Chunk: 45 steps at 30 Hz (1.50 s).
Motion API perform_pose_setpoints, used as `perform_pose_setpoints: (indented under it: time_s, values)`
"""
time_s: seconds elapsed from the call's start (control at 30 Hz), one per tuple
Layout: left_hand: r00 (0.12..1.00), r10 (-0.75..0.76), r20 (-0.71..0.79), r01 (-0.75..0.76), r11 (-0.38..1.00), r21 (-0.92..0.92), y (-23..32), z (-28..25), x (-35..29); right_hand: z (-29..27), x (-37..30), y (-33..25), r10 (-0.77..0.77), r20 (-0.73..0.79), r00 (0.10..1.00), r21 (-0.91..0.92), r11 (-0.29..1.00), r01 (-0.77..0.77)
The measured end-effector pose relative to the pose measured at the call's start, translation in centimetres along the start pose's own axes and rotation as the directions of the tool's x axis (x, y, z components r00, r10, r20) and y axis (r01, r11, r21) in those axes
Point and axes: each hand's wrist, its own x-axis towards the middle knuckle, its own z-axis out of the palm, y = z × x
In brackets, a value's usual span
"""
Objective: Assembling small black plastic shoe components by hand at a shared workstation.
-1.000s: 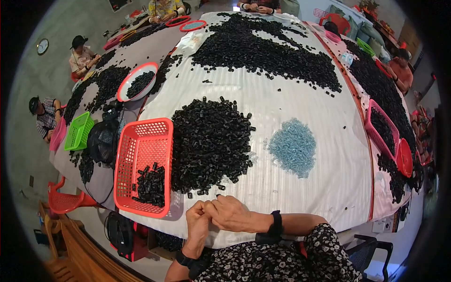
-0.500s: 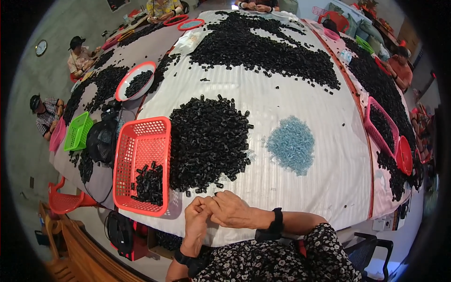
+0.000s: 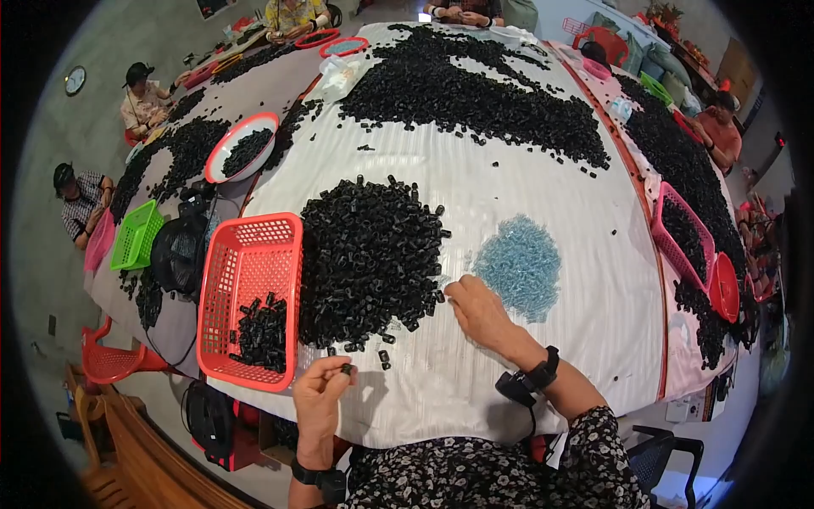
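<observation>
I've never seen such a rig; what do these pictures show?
There's no machine here, only bare-handed work filmed by one fisheye camera worn on the head, looking down. On the white cloth lie a big heap of small black parts and a smaller pile of clear bluish pieces. A red basket at the left holds more black parts. The left hand pinches one black part; the right hand is at the gap between the piles, and whether it holds anything is unclear.

Past the left edge of your surface [image 3: 606,339], a grey wall [image 3: 51,220] bears a round clock [image 3: 75,81]; a red chair [image 3: 113,361] and wooden furniture [image 3: 146,443] stand off the near-left corner, a black chair [image 3: 648,460] off the near-right.
</observation>
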Motion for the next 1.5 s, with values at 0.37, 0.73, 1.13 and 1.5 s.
perform_pose_setpoints:
  time_s: [0.37, 0.73, 1.13, 1.5]
  values:
    - [0.858, 0.423, -0.292, -0.325, 0.886, 0.33, 2.8, -6.2, 1.2, 1.4, 2.1, 1.5, 0.079, 0.025, 0.997, -0.141, 0.987, -0.075]
    - [0.623, 0.781, -0.044, -0.149, 0.173, 0.974, 4.0, -8.0, 2.8, 1.5, 2.3, 2.3, 0.355, 0.019, 0.935, 0.278, 0.896, -0.346]
    - [0.772, 0.471, 0.427, -0.514, 0.067, 0.855, -4.1, -0.8, 3.9, 4.1, 0.3, -6.2, 0.1, 0.029, 0.995, 0.493, 0.864, -0.102]
    - [0.802, 0.425, 0.42, -0.523, 0.162, 0.836, -5.8, 0.1, 3.7, 6.0, -1.4, -5.1, 0.18, 0.161, 0.97, 0.593, 0.768, -0.241]
